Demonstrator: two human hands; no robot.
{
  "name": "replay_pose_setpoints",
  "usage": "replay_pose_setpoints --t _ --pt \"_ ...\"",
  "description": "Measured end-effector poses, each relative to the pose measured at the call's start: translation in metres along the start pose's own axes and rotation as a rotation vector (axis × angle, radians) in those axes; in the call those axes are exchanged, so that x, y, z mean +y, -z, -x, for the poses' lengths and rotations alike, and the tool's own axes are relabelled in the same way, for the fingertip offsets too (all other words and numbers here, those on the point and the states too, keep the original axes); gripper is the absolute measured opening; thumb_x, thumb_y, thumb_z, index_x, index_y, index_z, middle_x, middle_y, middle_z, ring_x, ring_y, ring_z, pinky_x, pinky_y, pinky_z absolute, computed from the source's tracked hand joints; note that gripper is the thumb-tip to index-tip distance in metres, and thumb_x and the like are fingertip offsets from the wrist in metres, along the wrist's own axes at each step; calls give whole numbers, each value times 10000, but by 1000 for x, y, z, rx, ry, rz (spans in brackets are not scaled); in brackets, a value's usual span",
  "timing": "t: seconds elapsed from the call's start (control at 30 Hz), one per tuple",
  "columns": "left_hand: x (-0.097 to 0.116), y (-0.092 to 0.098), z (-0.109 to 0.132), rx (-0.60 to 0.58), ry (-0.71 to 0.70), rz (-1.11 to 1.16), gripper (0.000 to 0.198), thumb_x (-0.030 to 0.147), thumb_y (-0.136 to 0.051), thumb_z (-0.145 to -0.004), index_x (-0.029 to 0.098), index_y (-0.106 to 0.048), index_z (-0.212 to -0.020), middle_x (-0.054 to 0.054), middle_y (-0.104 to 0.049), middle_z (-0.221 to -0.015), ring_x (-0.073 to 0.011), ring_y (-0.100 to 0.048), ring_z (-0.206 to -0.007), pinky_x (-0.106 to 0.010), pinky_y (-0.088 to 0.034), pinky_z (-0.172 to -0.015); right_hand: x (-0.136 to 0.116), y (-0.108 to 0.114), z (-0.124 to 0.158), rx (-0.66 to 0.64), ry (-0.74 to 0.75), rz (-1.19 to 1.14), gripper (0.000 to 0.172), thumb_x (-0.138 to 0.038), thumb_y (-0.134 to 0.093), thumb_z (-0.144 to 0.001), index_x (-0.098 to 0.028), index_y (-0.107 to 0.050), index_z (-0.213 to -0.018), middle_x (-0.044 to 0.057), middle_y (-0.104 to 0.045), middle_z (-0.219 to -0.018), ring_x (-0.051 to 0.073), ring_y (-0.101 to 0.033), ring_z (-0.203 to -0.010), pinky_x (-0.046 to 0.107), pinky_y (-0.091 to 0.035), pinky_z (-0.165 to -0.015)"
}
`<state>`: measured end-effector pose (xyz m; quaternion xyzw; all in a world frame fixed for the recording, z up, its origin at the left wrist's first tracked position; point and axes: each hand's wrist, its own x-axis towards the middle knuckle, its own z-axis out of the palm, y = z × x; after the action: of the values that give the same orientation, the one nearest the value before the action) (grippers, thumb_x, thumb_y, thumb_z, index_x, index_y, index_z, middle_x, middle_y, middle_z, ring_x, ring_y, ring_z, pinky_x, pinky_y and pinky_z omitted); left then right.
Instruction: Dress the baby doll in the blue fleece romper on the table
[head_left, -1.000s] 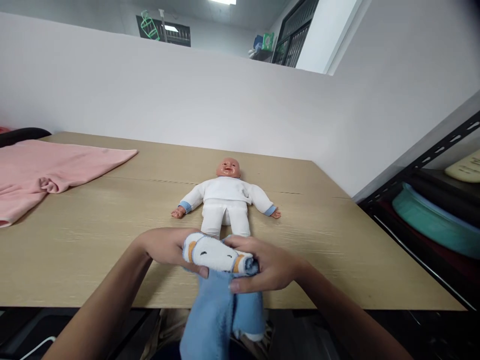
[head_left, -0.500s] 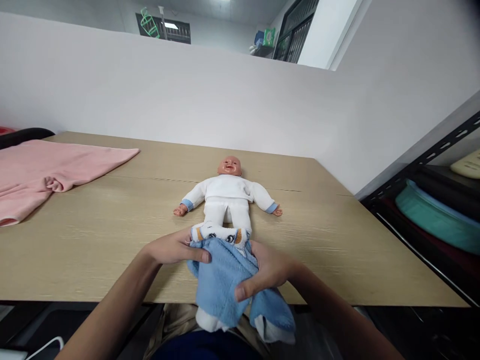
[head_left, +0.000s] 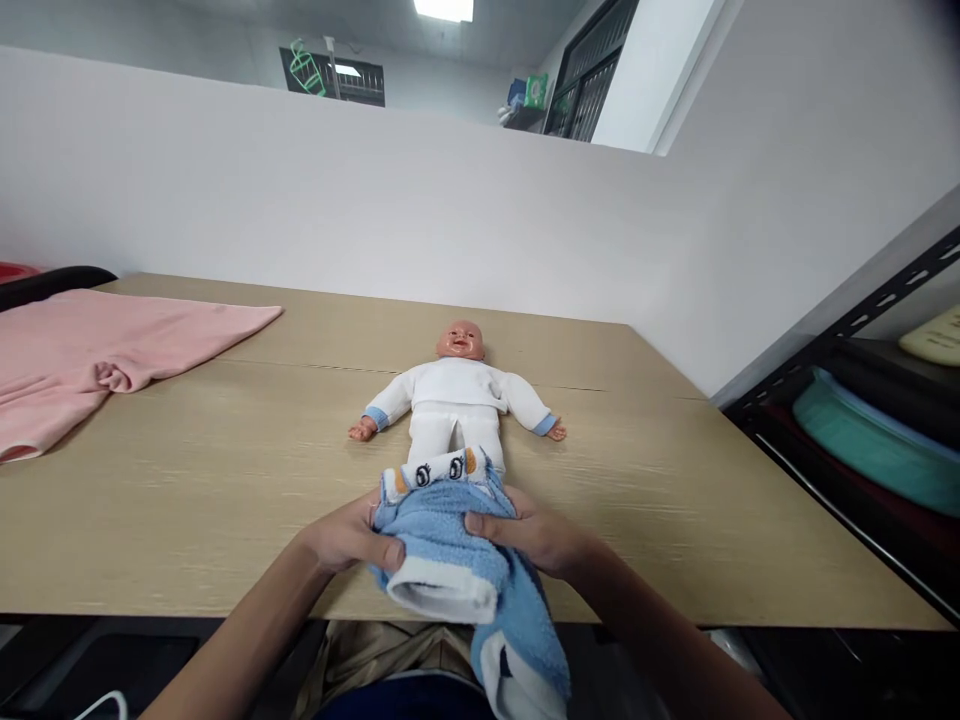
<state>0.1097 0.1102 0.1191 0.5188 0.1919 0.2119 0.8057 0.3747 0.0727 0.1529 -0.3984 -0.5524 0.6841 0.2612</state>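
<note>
A baby doll [head_left: 459, 385] in a white top with blue cuffs and white leggings lies on its back, head away from me. Its lower legs are hidden behind light blue fleece baby pants [head_left: 457, 535] with white cuffs and a white band showing embroidered eyes. My left hand [head_left: 349, 535] grips the left side of the pants, thumb on top and fingers underneath. On the other side my right hand [head_left: 536, 530] holds them the same way. One leg's white cuff faces me; the other leg hangs over the table's front edge.
A pink garment [head_left: 112, 340] lies spread on the left of the wooden table [head_left: 675, 500]. A white partition [head_left: 375, 200] stands behind. At the right is a black metal rack [head_left: 847, 340] with a teal basin [head_left: 870, 430].
The near pants leg has been drawn up and bunched, so its cuff opening now faces me on the tabletop. My right thumb has moved up the fabric. The doll lies as before.
</note>
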Motion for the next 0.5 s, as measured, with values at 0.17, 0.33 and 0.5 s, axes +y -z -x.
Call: replay_pose_setpoints --t 0.17,0.33,0.5 --pt "3 -15 14 204 11 111 814 650 -940 -716 137 -730 -1311 -160 -828 -1117 -324 -784 -1060 -352 -604 -890 -5 -12 5 -70 61 30 893 -545 -986 -732 -257 -626 -1496 118 -703 -1506 339 -656 -1394 536 -481 -1236" --pt "12 -42 24 268 14 -116 554 537 -909 -822 178 -717 -1198 -88 -792 -1118 -268 -723 -1074 -381 -567 -1014 -8 -40 6 363 156 354 406 -250 -879 -774 -229 -726 -1149 80 -817 -1146 313 -758 -1082 453 -607 -979" --pt "10 -56 26 539 48 -397 346 520 -765 -913 203 -649 -985 31 -602 -724 -182 -558 -688 -304 -511 -701 -20 -56 7 529 252 710 198 -169 -636 -877 -219 -651 -1068 81 -790 -1027 292 -739 -962 407 -542 -894"
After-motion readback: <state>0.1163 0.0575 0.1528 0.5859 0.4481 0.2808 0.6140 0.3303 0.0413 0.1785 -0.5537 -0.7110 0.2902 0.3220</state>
